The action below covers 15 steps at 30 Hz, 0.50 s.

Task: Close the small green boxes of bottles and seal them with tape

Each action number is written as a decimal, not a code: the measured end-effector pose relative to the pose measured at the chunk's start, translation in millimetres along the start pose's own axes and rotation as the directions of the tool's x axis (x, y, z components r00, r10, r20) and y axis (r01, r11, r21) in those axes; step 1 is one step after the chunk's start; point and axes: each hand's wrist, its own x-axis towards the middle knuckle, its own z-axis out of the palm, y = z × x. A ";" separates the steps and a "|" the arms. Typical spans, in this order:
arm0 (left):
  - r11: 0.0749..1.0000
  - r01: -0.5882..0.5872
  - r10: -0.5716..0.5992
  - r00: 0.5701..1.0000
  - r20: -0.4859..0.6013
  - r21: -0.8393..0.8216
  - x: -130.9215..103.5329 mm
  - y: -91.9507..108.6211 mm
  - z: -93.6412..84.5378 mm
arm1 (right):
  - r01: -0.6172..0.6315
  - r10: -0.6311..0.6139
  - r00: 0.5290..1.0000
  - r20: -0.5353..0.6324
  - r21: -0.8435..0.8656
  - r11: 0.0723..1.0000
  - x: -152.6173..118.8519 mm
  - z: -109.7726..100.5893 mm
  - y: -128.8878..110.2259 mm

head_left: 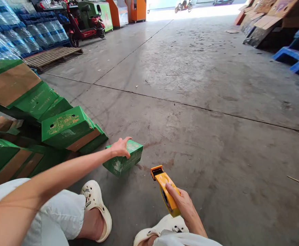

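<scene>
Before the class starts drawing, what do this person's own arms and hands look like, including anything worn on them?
The left arm is bare, with no sleeve in view, and slims toward the wrist. The left hand and right hand wear no gloves. No watch or bracelet shows; rings are hard to tell. Only a short, bare stretch of right forearm is visible.

White trousers [64, 213], perforated cream clogs [102, 202], small decorative charms [87, 194].

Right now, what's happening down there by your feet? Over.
Left hand on small green box. Right hand gripping yellow tape dispenser. Stacked green cartons close by on the left.
</scene>
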 end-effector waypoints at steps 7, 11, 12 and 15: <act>0.982 -0.163 0.175 0.976 0.128 -0.093 -50.7 -5.3 -166.3 | 0.000 -0.001 1.000 0.017 0.013 1.000 7.5 3.8 -3.6; 0.978 -0.199 0.187 0.968 -0.167 -0.055 -115.3 -60.7 -256.7 | 0.005 -0.005 1.000 0.022 0.007 1.000 8.1 3.5 -3.7; 0.984 -0.179 0.176 0.952 -0.251 0.011 -130.0 -80.7 -273.4 | 0.006 -0.006 1.000 0.020 0.002 1.000 7.1 3.3 -4.2; 0.988 -0.060 0.124 0.860 -0.495 0.142 -159.5 -144.7 -295.8 | 0.010 -0.010 1.000 0.002 -0.014 1.000 2.6 3.5 -6.7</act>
